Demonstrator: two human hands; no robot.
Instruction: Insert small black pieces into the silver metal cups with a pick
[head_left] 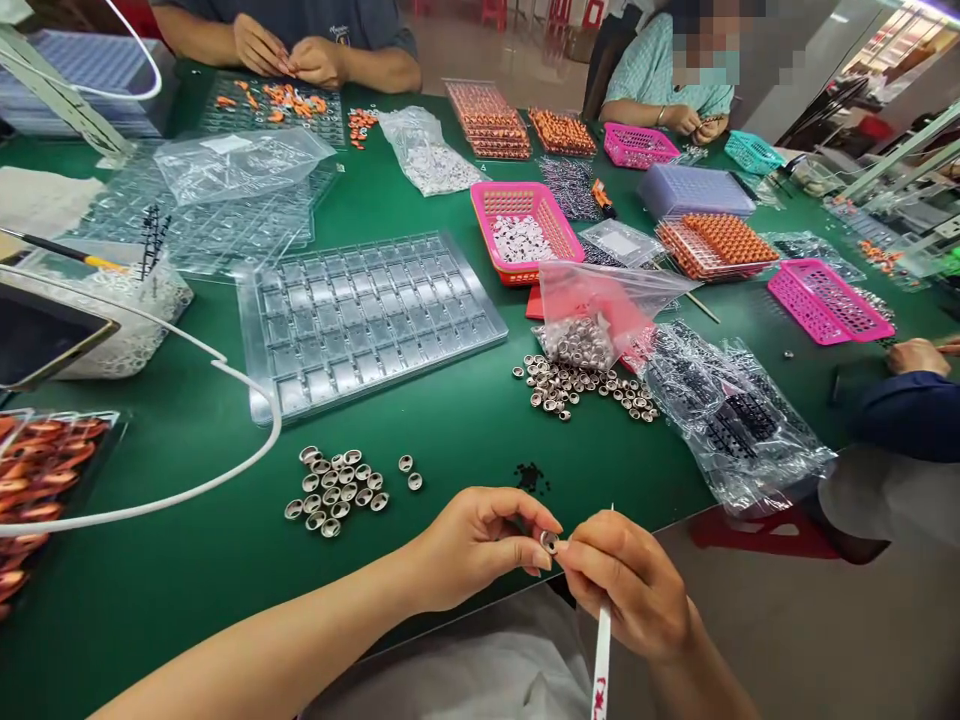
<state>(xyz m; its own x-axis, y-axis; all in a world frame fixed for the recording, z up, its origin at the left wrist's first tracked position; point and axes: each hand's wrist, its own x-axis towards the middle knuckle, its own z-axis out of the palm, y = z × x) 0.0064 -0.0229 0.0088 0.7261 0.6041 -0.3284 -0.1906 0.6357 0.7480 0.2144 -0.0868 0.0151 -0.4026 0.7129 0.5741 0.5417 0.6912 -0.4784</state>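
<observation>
My left hand (487,545) pinches a small round silver cup (549,541) with a dark spot inside, just over the table's front edge. Closed around a thin white stick (602,655) with red marks, my right hand (634,580) has its fingertips against the cup's right side. Small black pieces (531,477) lie just beyond my hands. A group of silver cups (337,490) rests on the green table (450,440) to the left. More loose cups (551,388) are spread farther back, beside a clear bag of cups (581,340).
An empty clear tray (375,320) lies left of centre, with a pink basket (486,225) of white parts behind it. A white cable (255,455) arcs across the left. Bagged black parts (739,410) lie right. Other people sit at the far side and right.
</observation>
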